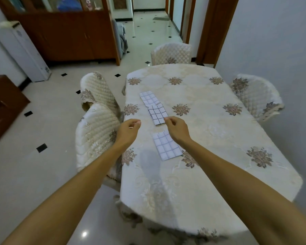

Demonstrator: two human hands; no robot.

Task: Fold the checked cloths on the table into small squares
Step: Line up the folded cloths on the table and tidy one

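- Three cloths lie in a row on the table (210, 138): far cloth (147, 97), middle cloth (157, 114), near cloth (166, 147).
- Left hand (129, 129) and right hand (177, 129) hover loosely curled, holding nothing.
- Likely best: pinch the middle cloth's near corners, match edges along the checks, then press the crease.

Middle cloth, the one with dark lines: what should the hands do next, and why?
Probably pinch the near corners of the middle checked cloth and lift it. It looks longer than square and wrinkled at its far end. The right hand hovers at its near right corner, and the left hand hovers empty to its left.
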